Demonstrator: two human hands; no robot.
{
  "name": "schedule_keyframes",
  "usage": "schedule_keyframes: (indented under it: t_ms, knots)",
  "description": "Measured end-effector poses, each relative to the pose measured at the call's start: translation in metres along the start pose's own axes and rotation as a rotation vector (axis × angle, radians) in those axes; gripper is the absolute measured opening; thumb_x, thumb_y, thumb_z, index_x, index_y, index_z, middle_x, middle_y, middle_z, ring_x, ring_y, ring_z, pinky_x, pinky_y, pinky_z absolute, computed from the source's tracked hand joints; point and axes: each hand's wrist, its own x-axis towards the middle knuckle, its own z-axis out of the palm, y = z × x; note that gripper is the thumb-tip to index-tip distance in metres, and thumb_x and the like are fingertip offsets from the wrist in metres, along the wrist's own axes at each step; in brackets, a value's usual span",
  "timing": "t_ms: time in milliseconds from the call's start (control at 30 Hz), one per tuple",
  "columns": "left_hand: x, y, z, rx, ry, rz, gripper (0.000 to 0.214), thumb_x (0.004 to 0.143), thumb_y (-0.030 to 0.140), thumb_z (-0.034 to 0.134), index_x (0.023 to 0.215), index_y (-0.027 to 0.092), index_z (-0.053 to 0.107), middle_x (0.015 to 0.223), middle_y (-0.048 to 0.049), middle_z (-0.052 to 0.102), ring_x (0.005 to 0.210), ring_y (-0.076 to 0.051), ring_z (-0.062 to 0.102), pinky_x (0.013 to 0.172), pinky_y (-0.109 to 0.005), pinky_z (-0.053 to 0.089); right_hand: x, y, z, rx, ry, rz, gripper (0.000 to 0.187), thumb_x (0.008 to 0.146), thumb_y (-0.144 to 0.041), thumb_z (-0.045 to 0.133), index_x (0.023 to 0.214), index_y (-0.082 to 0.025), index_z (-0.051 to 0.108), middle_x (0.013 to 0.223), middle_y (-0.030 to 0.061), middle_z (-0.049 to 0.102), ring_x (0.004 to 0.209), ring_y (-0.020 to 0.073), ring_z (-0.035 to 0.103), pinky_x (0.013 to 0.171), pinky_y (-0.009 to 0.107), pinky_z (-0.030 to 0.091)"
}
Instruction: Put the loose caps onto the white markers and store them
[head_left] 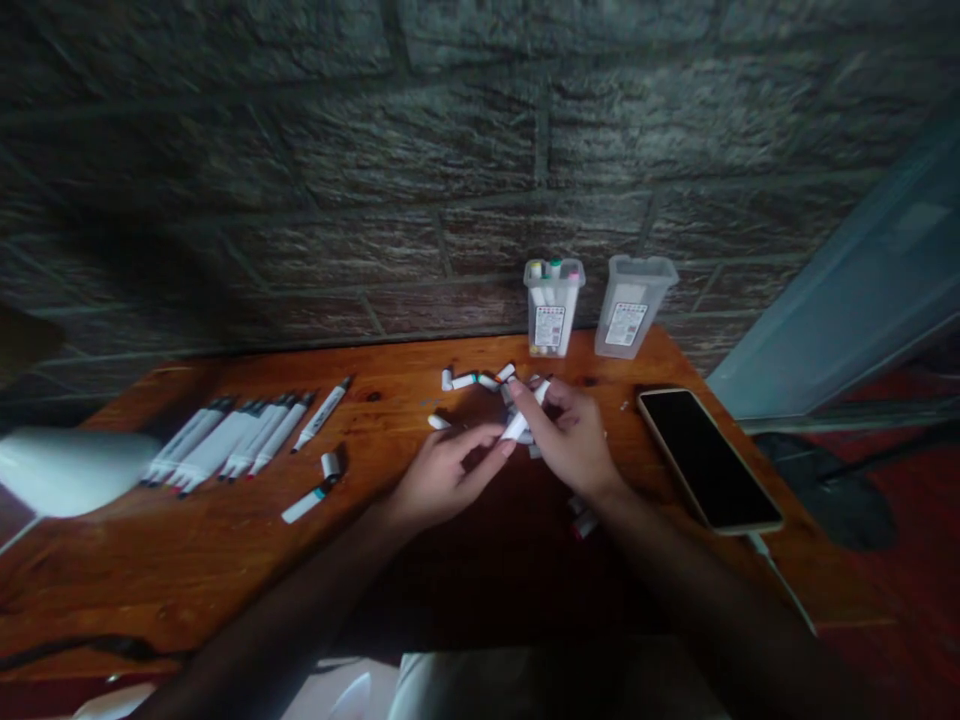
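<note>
A white marker [516, 427] is held between both hands above the middle of the wooden table. My left hand [446, 468] pinches its lower end with thumb and fingertips. My right hand [574, 435] grips the upper end, thumb laid along the barrel. Around and beneath the hands lie several loose white marker caps [464, 380], some partly hidden by the fingers. A further cap [439, 422] rests just beyond my left hand. Left of my left forearm lie a short white piece with a teal band [304, 505] and another cap [330, 465].
A row of capless markers [225, 440] lies at the left, with a single marker [322, 415] beside it. By the brick wall stand a clear box with markers [551, 310] and another clear box [634, 308]. A phone [709, 460] with a cable is right; a white lamp [75, 470] left.
</note>
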Motion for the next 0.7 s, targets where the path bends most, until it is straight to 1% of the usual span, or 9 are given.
schedule_keyframes:
  t_ms: [100,233,333,500,567,700]
  knots:
    - [0.001,0.002,-0.001,-0.021,-0.028,-0.028,0.013,0.095,0.025,0.057,0.098,0.019,0.067,0.078,0.0018,0.071,0.067,-0.010,0.065,0.063,-0.018,0.046,-0.001,-0.001,0.000,0.029,-0.024,0.012,0.033,0.087,-0.043,0.063,0.066,-0.019,0.059,0.062,-0.0017,0.055,0.060,0.0121,0.050,0.058,0.026,0.039]
    - [0.001,0.005,-0.002,-0.022,-0.038,-0.017,0.013,0.096,0.025,0.055,0.094,0.019,0.067,0.080,0.0019,0.072,0.070,-0.010,0.065,0.066,-0.018,0.046,-0.002,-0.006,0.001,0.097,-0.080,0.018,0.033,0.087,-0.041,0.064,0.064,-0.019,0.055,0.058,-0.0040,0.051,0.056,0.0107,0.046,0.055,0.025,0.036]
    - [-0.001,0.005,-0.002,-0.029,-0.044,-0.033,0.014,0.096,0.026,0.054,0.098,0.019,0.066,0.078,0.0015,0.071,0.068,-0.010,0.065,0.066,-0.019,0.047,-0.002,-0.011,0.000,0.114,-0.092,0.020,0.034,0.087,-0.044,0.063,0.064,-0.020,0.055,0.057,-0.0042,0.052,0.055,0.0107,0.048,0.054,0.024,0.037]
    - [-0.002,0.004,-0.001,-0.061,-0.011,-0.117,0.016,0.096,0.030,0.053,0.102,0.019,0.064,0.077,0.0009,0.073,0.065,-0.011,0.066,0.062,-0.020,0.048,0.003,-0.011,-0.005,0.113,-0.032,0.074,0.038,0.089,-0.051,0.057,0.066,-0.021,0.058,0.061,-0.0022,0.058,0.056,0.0117,0.055,0.055,0.024,0.043]
    - [-0.001,0.004,-0.001,-0.063,0.002,-0.138,0.016,0.096,0.031,0.053,0.101,0.019,0.063,0.076,0.0010,0.073,0.065,-0.011,0.066,0.062,-0.020,0.049,0.006,-0.008,-0.007,0.106,-0.003,0.077,0.041,0.090,-0.053,0.055,0.064,-0.020,0.057,0.060,-0.0017,0.058,0.056,0.0118,0.055,0.055,0.024,0.043]
    - [-0.001,0.002,-0.002,-0.061,0.025,-0.145,0.016,0.096,0.031,0.054,0.102,0.020,0.064,0.074,0.0023,0.072,0.061,-0.010,0.065,0.054,-0.018,0.044,0.005,-0.002,-0.006,0.085,0.013,0.046,0.041,0.090,-0.050,0.056,0.063,-0.020,0.055,0.059,-0.0026,0.054,0.056,0.0111,0.051,0.056,0.024,0.040]
